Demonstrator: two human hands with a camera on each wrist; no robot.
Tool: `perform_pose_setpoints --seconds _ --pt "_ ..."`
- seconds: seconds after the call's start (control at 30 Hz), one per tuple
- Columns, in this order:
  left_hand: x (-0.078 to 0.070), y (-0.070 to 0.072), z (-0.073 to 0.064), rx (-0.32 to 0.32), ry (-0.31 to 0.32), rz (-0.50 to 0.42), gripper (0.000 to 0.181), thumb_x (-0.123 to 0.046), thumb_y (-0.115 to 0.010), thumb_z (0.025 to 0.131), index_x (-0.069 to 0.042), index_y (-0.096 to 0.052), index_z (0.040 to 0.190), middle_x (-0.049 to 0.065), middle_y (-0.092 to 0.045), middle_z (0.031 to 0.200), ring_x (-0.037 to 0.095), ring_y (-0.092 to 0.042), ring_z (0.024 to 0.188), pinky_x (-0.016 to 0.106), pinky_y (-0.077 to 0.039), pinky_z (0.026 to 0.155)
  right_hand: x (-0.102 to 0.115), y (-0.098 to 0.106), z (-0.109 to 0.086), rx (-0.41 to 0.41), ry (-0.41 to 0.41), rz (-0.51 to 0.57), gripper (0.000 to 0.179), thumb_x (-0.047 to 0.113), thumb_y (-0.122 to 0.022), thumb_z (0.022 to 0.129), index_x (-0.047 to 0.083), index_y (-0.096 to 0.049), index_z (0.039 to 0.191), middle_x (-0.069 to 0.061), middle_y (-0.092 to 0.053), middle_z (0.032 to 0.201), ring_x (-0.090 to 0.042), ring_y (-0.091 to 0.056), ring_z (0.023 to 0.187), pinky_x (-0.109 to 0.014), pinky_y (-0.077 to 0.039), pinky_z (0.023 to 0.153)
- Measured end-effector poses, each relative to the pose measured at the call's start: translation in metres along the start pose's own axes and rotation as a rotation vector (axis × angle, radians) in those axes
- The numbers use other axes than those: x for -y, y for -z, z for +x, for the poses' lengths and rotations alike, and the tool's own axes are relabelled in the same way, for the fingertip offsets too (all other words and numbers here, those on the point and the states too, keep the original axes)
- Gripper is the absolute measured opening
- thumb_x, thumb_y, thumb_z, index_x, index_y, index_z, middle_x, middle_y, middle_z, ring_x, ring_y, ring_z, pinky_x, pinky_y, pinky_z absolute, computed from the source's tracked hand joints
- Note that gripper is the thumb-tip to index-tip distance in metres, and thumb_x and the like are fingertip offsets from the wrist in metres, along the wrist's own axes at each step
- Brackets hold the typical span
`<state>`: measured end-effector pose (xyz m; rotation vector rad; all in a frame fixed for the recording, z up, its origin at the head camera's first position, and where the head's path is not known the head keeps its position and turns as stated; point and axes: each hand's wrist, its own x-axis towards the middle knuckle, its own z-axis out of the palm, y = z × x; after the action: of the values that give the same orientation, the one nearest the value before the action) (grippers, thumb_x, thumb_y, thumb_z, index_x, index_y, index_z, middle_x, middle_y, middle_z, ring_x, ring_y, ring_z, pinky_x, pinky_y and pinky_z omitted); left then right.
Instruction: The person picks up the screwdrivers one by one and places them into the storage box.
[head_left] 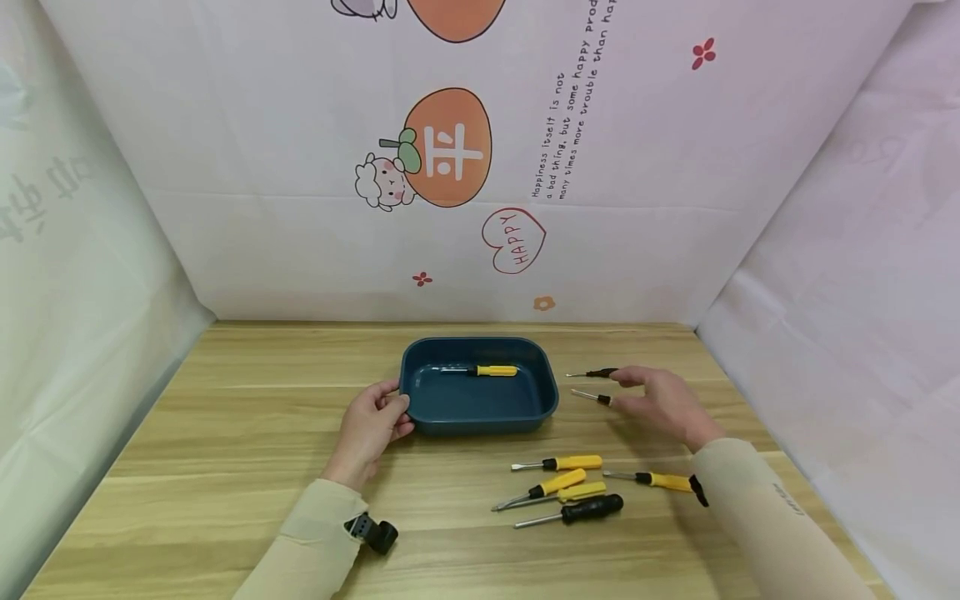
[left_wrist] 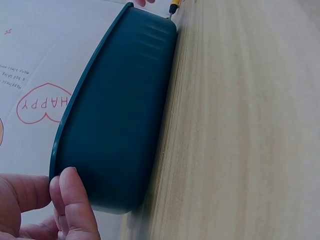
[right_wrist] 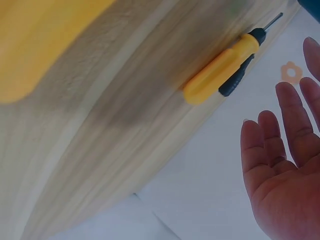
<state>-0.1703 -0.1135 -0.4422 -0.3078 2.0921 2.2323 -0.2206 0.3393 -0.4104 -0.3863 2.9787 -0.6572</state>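
My left hand [head_left: 369, 429] grips the left side of a dark teal rectangular tub [head_left: 480, 427], thumb and fingers pinching its rim, as the left wrist view shows. Inside the tub lies one yellow-handled screwdriver [head_left: 497, 371]. To the right of the tub, my right hand [head_left: 663, 404] hovers with fingers extended, holding nothing. Under its fingertips in the head view are a black-handled screwdriver [head_left: 602, 373] and a second screwdriver [head_left: 603, 400], whose handle the hand hides. The right wrist view shows that one's yellow handle [right_wrist: 210, 77], apart from the fingers.
In front of the tub lies a loose group of screwdrivers, including a yellow one [head_left: 577, 462] and a larger black one [head_left: 596, 507]. Another yellow screwdriver [head_left: 670, 482] lies beside the right sleeve. A printed white sheet [head_left: 637, 250] rises behind the wooden table [head_left: 247, 400].
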Motion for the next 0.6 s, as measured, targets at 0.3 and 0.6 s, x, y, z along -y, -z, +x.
perform_pose_setpoints --seconds 0.3,0.6 --pt "0.001 0.000 0.000 0.005 -0.008 0.000 0.044 -0.008 -0.058 0.105 0.000 -0.052 0.148 0.010 -0.053 0.103 0.016 -0.061 0.081 0.023 -0.062 0.072 -0.012 0.002 -0.005 -0.002 -0.016 -0.012 0.054 0.030 -0.075 0.096 0.007 -0.061 0.143 -0.023 -0.064 0.140 -0.050 -0.056 0.130 -0.068 -0.045 0.107" --pt "0.000 0.000 -0.001 -0.002 -0.005 0.000 0.044 -0.008 -0.058 0.105 -0.001 -0.053 0.148 0.010 -0.053 0.103 0.016 -0.061 0.082 0.023 -0.062 0.072 -0.024 0.001 -0.007 0.016 -0.040 -0.014 0.055 0.034 -0.075 0.096 0.009 -0.061 0.144 -0.023 -0.063 0.140 -0.050 -0.057 0.129 -0.067 -0.047 0.106"
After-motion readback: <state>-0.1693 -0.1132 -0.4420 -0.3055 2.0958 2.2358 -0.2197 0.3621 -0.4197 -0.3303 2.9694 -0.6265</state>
